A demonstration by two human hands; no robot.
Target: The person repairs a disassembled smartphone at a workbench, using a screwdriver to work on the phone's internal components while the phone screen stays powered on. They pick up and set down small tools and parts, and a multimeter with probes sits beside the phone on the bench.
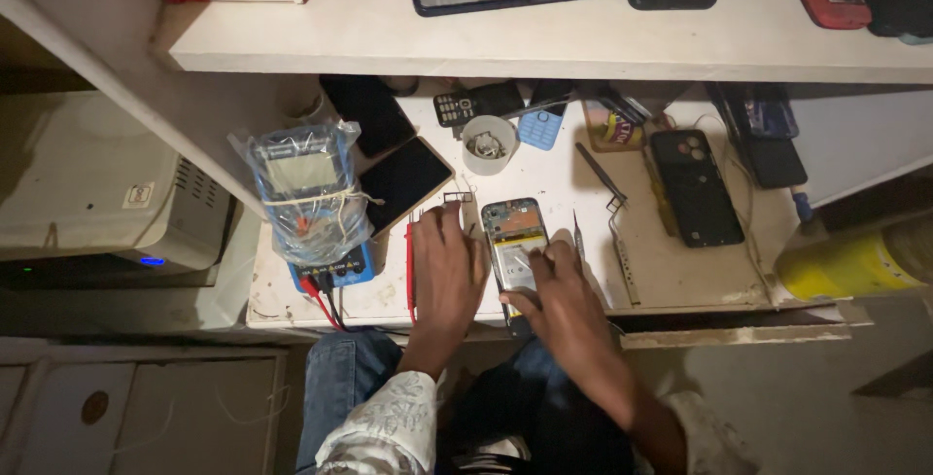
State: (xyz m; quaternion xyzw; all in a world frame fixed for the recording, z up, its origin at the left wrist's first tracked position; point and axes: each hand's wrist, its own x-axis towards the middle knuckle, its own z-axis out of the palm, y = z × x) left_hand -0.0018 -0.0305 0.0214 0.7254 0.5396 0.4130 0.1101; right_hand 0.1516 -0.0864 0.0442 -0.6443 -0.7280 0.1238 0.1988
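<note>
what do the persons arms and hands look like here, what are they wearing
Both hands, the left hand and the right hand, are bare: no gloves, and no rings or watch that can be made out. The forearms are uncovered. The sleeves are pushed up near the elbows, white or pale with a fine, faint pattern. Blue jeans show below.

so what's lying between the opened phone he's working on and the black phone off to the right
In the head view, thin metal tools lie between the opened phone and the black phone: tweezers, a second slim tool and a fine probe.

Dim white workbench (680, 285), shelf (544, 42) above
</note>
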